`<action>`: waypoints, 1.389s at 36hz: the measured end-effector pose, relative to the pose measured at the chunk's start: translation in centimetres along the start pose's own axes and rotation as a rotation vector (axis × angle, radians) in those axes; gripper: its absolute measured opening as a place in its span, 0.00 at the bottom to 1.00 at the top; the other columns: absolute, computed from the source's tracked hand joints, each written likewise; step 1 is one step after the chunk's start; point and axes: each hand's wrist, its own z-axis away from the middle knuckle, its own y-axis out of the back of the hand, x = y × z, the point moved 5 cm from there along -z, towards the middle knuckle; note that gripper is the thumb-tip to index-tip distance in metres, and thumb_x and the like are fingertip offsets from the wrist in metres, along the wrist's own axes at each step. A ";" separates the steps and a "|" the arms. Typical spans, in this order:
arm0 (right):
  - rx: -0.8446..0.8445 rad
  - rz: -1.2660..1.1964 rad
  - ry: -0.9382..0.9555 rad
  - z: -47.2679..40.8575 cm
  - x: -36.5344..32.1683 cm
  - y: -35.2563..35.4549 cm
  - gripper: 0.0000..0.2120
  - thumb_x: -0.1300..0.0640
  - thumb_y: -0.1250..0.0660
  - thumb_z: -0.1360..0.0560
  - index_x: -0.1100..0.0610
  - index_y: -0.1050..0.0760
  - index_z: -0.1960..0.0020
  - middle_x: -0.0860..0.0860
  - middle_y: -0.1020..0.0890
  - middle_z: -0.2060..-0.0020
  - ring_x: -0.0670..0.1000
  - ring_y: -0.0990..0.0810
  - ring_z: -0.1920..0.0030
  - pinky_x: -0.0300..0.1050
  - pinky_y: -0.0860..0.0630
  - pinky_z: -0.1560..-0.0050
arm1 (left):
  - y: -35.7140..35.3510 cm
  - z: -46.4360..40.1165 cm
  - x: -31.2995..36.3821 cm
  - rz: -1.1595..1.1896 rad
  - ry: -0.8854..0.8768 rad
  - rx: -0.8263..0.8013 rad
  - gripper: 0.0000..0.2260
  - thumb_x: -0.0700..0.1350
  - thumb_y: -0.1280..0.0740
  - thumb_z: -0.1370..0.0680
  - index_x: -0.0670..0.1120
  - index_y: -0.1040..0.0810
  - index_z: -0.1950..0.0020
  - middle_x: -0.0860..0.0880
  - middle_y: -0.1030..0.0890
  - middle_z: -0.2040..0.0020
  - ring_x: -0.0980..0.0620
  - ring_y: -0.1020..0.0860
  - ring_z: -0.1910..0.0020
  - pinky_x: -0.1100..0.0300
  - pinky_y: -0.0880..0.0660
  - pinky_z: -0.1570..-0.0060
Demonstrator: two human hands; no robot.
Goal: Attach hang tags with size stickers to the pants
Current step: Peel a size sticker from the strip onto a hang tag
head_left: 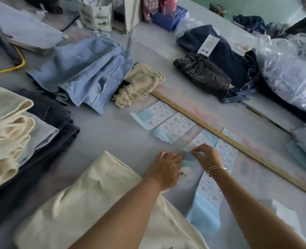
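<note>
Sticker sheet (200, 141) edge in right hand (208, 156) pinching grip, left hand (164, 169) beside.

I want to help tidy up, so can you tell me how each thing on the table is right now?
Left hand: presses a white hang tag onto the cream pants.
Right hand: fingers pinch a blue sticker sheet.
Cream pants: spread flat.
Light blue pants: loosely folded.
Beige pants: crumpled.
Dark jeans: folded, with a tag.
Wooden ruler: lying flat.
Plastic bags: crumpled.
</note>
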 end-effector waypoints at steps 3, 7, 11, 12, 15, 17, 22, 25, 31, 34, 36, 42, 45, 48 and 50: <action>0.026 0.005 -0.046 0.0 -0.1 0.0 0.05 0.56 0.31 0.26 0.56 0.17 0.55 0.49 0.18 0.55 0.50 0.22 0.55 0.42 0.28 0.56 | -0.3 -0.1 -0.1 -0.002 -0.004 -0.010 0.18 0.47 0.41 0.24 0.46 0.24 0.36 0.53 0.33 0.26 0.53 0.34 0.29 0.53 0.40 0.33; 0.062 -0.020 -0.144 -0.1 -0.2 -0.2 0.06 0.56 0.32 0.26 0.57 0.18 0.56 0.50 0.17 0.54 0.51 0.22 0.55 0.42 0.29 0.54 | -0.4 -0.1 -0.1 0.025 0.002 -0.001 0.17 0.46 0.40 0.26 0.46 0.23 0.38 0.54 0.31 0.27 0.53 0.32 0.30 0.52 0.39 0.34; 0.086 -0.070 -0.253 -0.4 -0.3 -0.5 0.07 0.56 0.33 0.27 0.57 0.17 0.56 0.53 0.17 0.54 0.55 0.21 0.53 0.47 0.25 0.50 | -0.8 -0.2 -0.3 0.053 0.016 -0.027 0.17 0.46 0.41 0.25 0.48 0.24 0.37 0.55 0.34 0.26 0.54 0.35 0.29 0.51 0.41 0.34; 0.085 -0.076 -0.280 -0.5 -0.3 -0.6 0.07 0.55 0.34 0.27 0.56 0.17 0.56 0.53 0.17 0.55 0.55 0.21 0.53 0.49 0.24 0.49 | -0.9 -0.2 -0.3 0.048 0.018 -0.030 0.17 0.46 0.41 0.25 0.48 0.24 0.37 0.56 0.34 0.26 0.54 0.36 0.29 0.51 0.42 0.34; 0.083 -0.151 -0.378 -0.7 0.0 -0.8 0.06 0.55 0.34 0.28 0.52 0.19 0.60 0.53 0.17 0.58 0.54 0.22 0.57 0.50 0.23 0.51 | -1.0 -0.2 -0.3 0.040 0.024 -0.045 0.17 0.46 0.41 0.24 0.47 0.24 0.36 0.55 0.34 0.26 0.54 0.36 0.28 0.50 0.42 0.34; 0.109 -0.269 -0.448 -0.9 0.3 -0.6 0.06 0.56 0.33 0.28 0.52 0.21 0.63 0.56 0.16 0.59 0.53 0.23 0.60 0.47 0.25 0.55 | -1.0 -0.2 -0.3 0.024 0.021 -0.051 0.17 0.46 0.41 0.24 0.47 0.24 0.37 0.55 0.33 0.27 0.53 0.35 0.29 0.50 0.42 0.35; 0.053 -0.192 -0.207 -0.9 -0.7 0.0 0.06 0.55 0.32 0.26 0.56 0.18 0.55 0.53 0.17 0.55 0.49 0.23 0.58 0.42 0.28 0.57 | -1.1 -0.2 -0.3 0.017 0.015 -0.061 0.18 0.46 0.42 0.24 0.47 0.25 0.36 0.55 0.34 0.27 0.53 0.36 0.29 0.50 0.43 0.34; -0.033 -0.032 -0.012 0.1 -1.6 -0.5 0.08 0.53 0.29 0.28 0.56 0.17 0.52 0.47 0.20 0.52 0.46 0.24 0.54 0.40 0.29 0.50 | -0.9 -0.2 -0.3 0.015 0.006 -0.046 0.18 0.47 0.42 0.24 0.47 0.25 0.37 0.55 0.32 0.28 0.53 0.34 0.30 0.50 0.41 0.34; 0.010 -0.022 -0.017 0.4 -1.3 -0.2 0.07 0.58 0.29 0.27 0.58 0.17 0.51 0.51 0.17 0.51 0.50 0.21 0.52 0.34 0.34 0.53 | -0.5 -0.1 0.0 0.020 -0.007 -0.006 0.16 0.46 0.39 0.26 0.47 0.22 0.40 0.54 0.29 0.30 0.51 0.30 0.33 0.52 0.37 0.35; -0.052 0.055 0.006 -0.1 -1.7 -0.3 0.06 0.58 0.30 0.27 0.60 0.18 0.53 0.52 0.19 0.54 0.53 0.21 0.53 0.36 0.34 0.55 | -0.3 -0.1 0.0 0.024 -0.013 -0.007 0.16 0.46 0.40 0.26 0.46 0.21 0.41 0.54 0.28 0.30 0.51 0.29 0.33 0.51 0.37 0.36; -0.085 0.102 0.021 -0.5 -1.9 -0.3 0.06 0.57 0.31 0.26 0.60 0.19 0.53 0.52 0.20 0.53 0.53 0.22 0.52 0.38 0.33 0.54 | -0.5 -0.1 -0.1 0.026 -0.005 -0.028 0.17 0.46 0.41 0.25 0.46 0.22 0.39 0.54 0.30 0.29 0.51 0.31 0.32 0.50 0.38 0.36; -0.109 0.090 0.057 -0.3 -1.0 0.0 0.12 0.53 0.34 0.23 0.56 0.20 0.43 0.51 0.23 0.39 0.52 0.25 0.40 0.45 0.31 0.38 | 0.0 0.1 0.1 0.002 -0.032 0.092 0.10 0.46 0.34 0.32 0.47 0.18 0.52 0.54 0.21 0.38 0.49 0.22 0.45 0.53 0.28 0.45; -0.157 0.131 0.083 0.3 -0.5 -0.2 0.16 0.54 0.34 0.23 0.54 0.24 0.36 0.50 0.28 0.31 0.52 0.32 0.31 0.45 0.39 0.31 | -0.2 -0.1 0.1 -0.009 -0.046 0.060 0.10 0.46 0.35 0.31 0.46 0.19 0.52 0.51 0.24 0.35 0.48 0.23 0.46 0.53 0.30 0.48; -0.164 0.134 0.122 1.0 -0.3 -0.4 0.17 0.54 0.33 0.24 0.53 0.25 0.35 0.48 0.29 0.31 0.50 0.33 0.29 0.41 0.41 0.30 | -0.7 -0.2 0.1 -0.003 -0.037 -0.023 0.13 0.48 0.40 0.27 0.46 0.22 0.46 0.51 0.33 0.27 0.48 0.29 0.40 0.51 0.36 0.44; -0.114 0.129 0.152 1.4 -0.5 -0.2 0.14 0.55 0.33 0.24 0.54 0.22 0.38 0.49 0.26 0.33 0.50 0.28 0.33 0.40 0.37 0.33 | -0.7 -0.2 0.0 0.006 -0.040 -0.030 0.14 0.48 0.41 0.26 0.47 0.22 0.44 0.52 0.33 0.26 0.48 0.30 0.38 0.51 0.37 0.44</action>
